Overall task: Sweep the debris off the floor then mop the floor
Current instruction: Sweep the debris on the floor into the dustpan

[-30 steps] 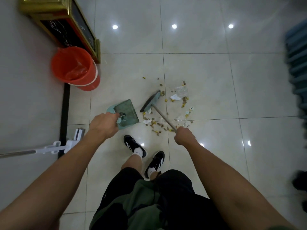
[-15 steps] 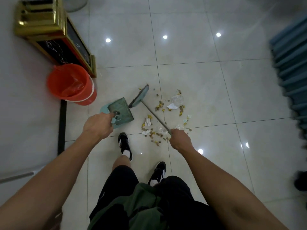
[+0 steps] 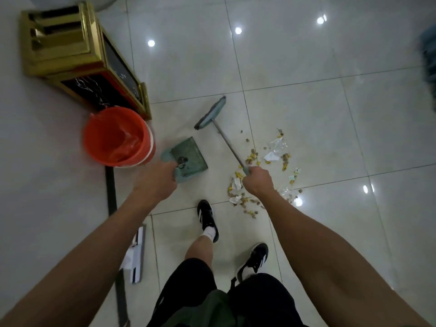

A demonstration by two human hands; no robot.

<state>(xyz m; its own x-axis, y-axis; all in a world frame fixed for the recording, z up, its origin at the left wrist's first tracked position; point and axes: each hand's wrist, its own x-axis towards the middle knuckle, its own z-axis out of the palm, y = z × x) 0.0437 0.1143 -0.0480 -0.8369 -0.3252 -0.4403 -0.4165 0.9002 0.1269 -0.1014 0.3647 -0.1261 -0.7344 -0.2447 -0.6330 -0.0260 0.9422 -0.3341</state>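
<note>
My left hand (image 3: 157,180) grips the handle of a green dustpan (image 3: 190,155), which hangs just right of an orange bin (image 3: 113,135) and carries a little dark debris. My right hand (image 3: 258,180) grips the grey handle of a green broom (image 3: 210,113); its head is out ahead of the dustpan, left of the debris. Scattered debris (image 3: 262,171) of yellow-brown bits, white paper scraps and clear plastic lies on the pale tiled floor (image 3: 318,128) around and right of my right hand.
A gold-framed black cabinet (image 3: 77,64) stands behind the orange bin at the left wall. A white flat mop head (image 3: 136,253) lies on the floor by my left arm. My two black shoes (image 3: 207,218) stand below the dustpan. Something blue (image 3: 428,57) is at the right edge.
The view has swung left, toward the bin. The dustpan has moved next to the orange bin, and the broom head has moved away from the debris pile, past the dustpan.
</note>
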